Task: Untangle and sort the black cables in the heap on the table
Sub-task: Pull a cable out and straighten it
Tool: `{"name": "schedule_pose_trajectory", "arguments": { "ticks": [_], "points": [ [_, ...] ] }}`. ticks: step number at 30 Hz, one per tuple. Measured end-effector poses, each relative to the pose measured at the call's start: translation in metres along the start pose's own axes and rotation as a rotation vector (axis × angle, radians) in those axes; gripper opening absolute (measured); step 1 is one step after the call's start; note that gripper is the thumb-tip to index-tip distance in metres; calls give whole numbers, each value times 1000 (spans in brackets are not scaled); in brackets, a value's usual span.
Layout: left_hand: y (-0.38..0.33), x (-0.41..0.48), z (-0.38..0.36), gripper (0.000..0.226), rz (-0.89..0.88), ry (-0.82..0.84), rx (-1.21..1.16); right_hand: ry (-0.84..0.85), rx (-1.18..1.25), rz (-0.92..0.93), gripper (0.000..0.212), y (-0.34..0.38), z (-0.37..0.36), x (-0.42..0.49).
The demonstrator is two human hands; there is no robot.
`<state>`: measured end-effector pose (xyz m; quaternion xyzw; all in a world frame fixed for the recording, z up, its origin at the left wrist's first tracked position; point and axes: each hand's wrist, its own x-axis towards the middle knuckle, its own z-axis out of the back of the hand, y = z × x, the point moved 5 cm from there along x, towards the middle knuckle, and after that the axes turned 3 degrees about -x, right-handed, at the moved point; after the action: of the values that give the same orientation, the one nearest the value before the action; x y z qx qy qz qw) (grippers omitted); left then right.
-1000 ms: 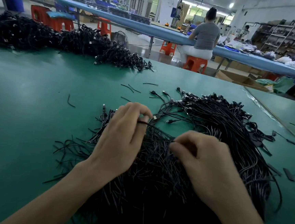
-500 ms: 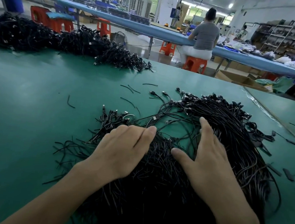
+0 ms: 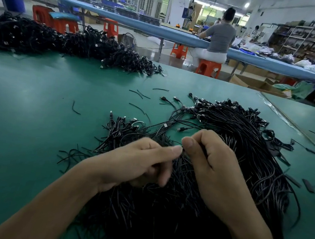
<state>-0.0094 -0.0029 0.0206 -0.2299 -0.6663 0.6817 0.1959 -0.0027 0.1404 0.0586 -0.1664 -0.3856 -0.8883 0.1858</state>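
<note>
1. A broad, flat table with a matte green top [image 3: 39,109] fills most of the head view and carries everything below.
2. The near heap of thin black cables [image 3: 245,146] lies on the table directly in front of the person. It runs from the bottom edge up the right of centre, and its plug ends fan out along the far rim.
3. A second long pile of black cables [image 3: 45,37] lies along the table's far left edge, well apart from the near heap.
4. A long blue workbench [image 3: 160,30] crosses the room beyond the table.
5. A person in a grey top and white trousers [image 3: 221,37] sits at the workbench, back to the camera, on an orange plastic stool [image 3: 208,67].
6. The right hand [image 3: 212,162] sits over the middle of the near heap. Its fingers are curled and its thumb pinches a single black cable strand [image 3: 183,150].
7. The left hand [image 3: 145,162] is just beside the right one. One straight digit reaches the same strand's end, and the other fingers are curled underneath and blurred, so whether it grips cannot be told.
8. An open brown cardboard box [image 3: 251,83] stands on the floor past the table's far edge.
9. Short black cable offcuts [image 3: 75,108] lie scattered on the green top, left of and beyond the near heap.
</note>
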Motion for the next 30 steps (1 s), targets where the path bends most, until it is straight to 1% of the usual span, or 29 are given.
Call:
{"name": "schedule_pose_trajectory", "arguments": {
  "ticks": [2, 3, 5, 6, 8, 10, 11, 13, 15, 16, 18, 20, 21, 22, 23, 24, 26, 27, 30],
  "points": [
    [-4, -6, -11, 55, 30, 177, -205, -43, 53, -4, 40, 1, -1, 1],
    [-9, -7, -13, 54, 19, 217, -323, -47, 83, -2, 45, 1, -2, 1],
    [-20, -8, -12, 47, -55, 227, -551, -10, 111, 7, 50, 1, -7, 0],
    [-25, -8, -9, 44, -115, 207, -651, 32, 97, -1, 50, 1, -11, -1],
    [-35, -7, -1, 40, -236, 116, -823, 159, 41, -26, 43, 2, -20, -4],
    [-35, -4, 8, 42, -300, -32, -944, 280, -8, -6, 34, 7, -28, -7],
    [-32, -2, 11, 43, -311, -113, -968, 318, -19, 16, 30, 11, -30, -8],
    [-25, 0, 17, 42, -338, -266, -935, 363, -32, 45, 25, 18, -31, -10],
    [-19, 1, 23, 38, -396, -397, -794, 369, -102, 51, 22, 20, -29, -11],
    [-17, 2, 26, 36, -431, -452, -679, 359, -137, 47, 20, 20, -26, -12],
    [-15, 1, 27, 33, -489, -550, -368, 319, -159, 36, 19, 20, -22, -13],
    [-14, 0, 26, 30, -504, -619, -47, 249, -160, 46, 16, 21, -16, -10],
    [-13, 0, 22, 29, -476, -611, 80, 197, -148, 66, 15, 22, -12, -9],
    [-11, 2, 17, 29, -415, -554, 171, 138, -133, 83, 14, 22, -7, -8],
    [-7, 4, 11, 31, -322, -459, 217, 81, -117, 90, 14, 21, -1, -6],
    [-3, 7, 5, 35, -213, -349, 208, 30, -96, 87, 14, 19, 5, -5],
    [4, 6, -5, 48, -17, -170, 112, -45, -19, 73, 16, 17, 14, -4],
    [4, 5, -8, 52, 23, -120, 52, -72, 36, 60, 17, 16, 17, -3],
    [-4, 2, -10, 58, 36, 11, -237, -102, 153, 3, 19, 12, 17, -2]
  ]
}}
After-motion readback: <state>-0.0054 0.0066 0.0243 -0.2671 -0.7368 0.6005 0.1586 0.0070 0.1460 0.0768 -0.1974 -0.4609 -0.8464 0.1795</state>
